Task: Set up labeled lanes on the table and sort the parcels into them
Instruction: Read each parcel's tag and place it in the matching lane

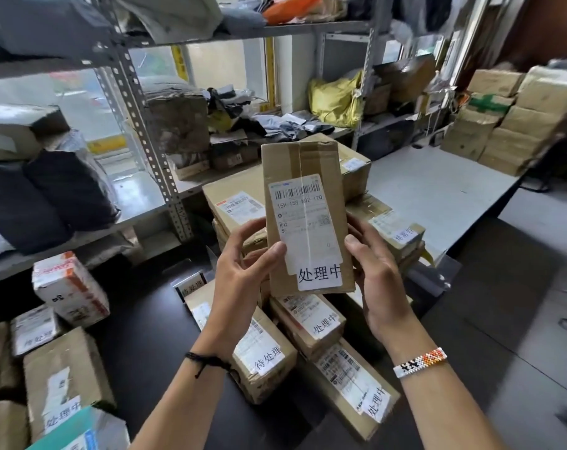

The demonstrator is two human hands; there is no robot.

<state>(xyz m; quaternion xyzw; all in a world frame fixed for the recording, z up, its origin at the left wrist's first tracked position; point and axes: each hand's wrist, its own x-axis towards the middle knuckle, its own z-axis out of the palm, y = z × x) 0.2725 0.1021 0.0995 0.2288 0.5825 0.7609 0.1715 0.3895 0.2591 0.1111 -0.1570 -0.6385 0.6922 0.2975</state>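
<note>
Matt tall brown cardboard parcel [327,167], glossy clear tape strip [300,160], smooth white paper label [305,232]. Smooth black tabletop [139,336], faint sheen. Dull grey perforated metal shelf post [139,102]; crinkled yellow plastic bag [335,99].

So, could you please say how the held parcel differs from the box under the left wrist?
The held parcel stands upright, gripped by the left hand and right hand; the box lies on the table. The held parcel's tag reads 处理中; the box's, 待处理. Both are brown cardboard.

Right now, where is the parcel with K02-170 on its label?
The parcel is mid-frame in the head view, held upright between the left hand and right hand, above the piled boxes on the black table.
</note>
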